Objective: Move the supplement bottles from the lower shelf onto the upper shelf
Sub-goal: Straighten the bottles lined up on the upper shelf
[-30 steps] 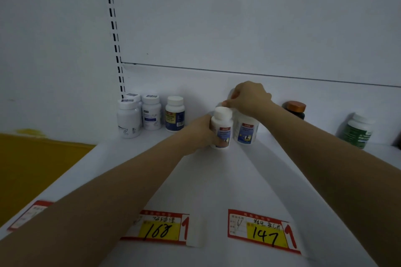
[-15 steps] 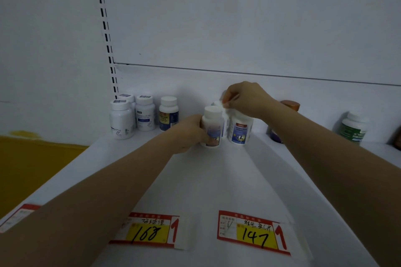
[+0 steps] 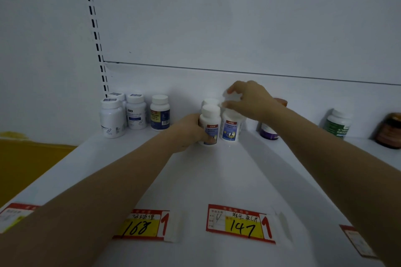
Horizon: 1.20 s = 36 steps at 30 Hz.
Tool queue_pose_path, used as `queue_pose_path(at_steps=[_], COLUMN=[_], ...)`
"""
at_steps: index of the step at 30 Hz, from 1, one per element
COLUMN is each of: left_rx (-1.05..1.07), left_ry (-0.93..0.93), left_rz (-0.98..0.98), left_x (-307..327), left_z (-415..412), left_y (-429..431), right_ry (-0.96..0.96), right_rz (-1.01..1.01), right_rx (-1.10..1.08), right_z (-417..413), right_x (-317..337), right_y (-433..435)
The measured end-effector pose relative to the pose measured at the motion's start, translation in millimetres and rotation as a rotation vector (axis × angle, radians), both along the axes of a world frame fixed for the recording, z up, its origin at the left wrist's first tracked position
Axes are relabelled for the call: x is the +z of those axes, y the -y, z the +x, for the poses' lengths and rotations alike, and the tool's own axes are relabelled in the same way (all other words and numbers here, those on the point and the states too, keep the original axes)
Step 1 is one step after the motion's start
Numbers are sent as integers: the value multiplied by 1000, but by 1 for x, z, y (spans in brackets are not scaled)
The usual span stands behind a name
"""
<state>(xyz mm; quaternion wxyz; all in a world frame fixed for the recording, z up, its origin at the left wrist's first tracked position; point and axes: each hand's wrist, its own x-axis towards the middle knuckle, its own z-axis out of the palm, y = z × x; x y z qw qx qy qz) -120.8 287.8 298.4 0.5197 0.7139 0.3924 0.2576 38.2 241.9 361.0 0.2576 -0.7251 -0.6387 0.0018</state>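
The left hand [image 3: 188,131] wraps the front bottle [image 3: 210,124] standing on the shelf [image 3: 217,180], the right hand [image 3: 249,99] pinches its neighbour's cap [image 3: 233,98]; each should stand upright before the grip loosens.

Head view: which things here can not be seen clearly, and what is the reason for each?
- Bottle behind the left hand's bottle: only its cap shows.
- Orange-capped bottle: mostly hidden by the right forearm.
- Dark brown jar: cut by the right edge.
- Cap under the right hand: blurred, fingers cover it.
- Bottle labels, for example the left hand's bottle: print too small and dim.
- Far-left price tag: blurred, partly behind the left arm.
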Motion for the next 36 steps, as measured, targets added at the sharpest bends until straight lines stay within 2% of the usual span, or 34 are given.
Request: queue_pose_path(at_steps=[3,5,12,19,26,30,36], left_rx=[-8,-19,-75,-83,-33,19,-9], left_ry=[-8,-19,-49,-60,-150,-281,-624], left_rz=[8,8,-2,-3,111,225,448], left_x=[0,1,7,8,14,18,26], left_z=[0,1,4,5,-1,-5,-10], left_y=[0,1,6,11,18,29,55], right_ry=[31,-33,-63,-23,-12,117,233], right_rz=[-166,-143,-115,-98,-60,-125,-320], right_rx=[-32,-20,-30,-42,-132,-181,-173], right_z=[4,3,1,2,-6,-13,-20], right_x=[-5,-9,-14,-26,-27,-26,-17], right_y=[8,7,3,0,13,37,86])
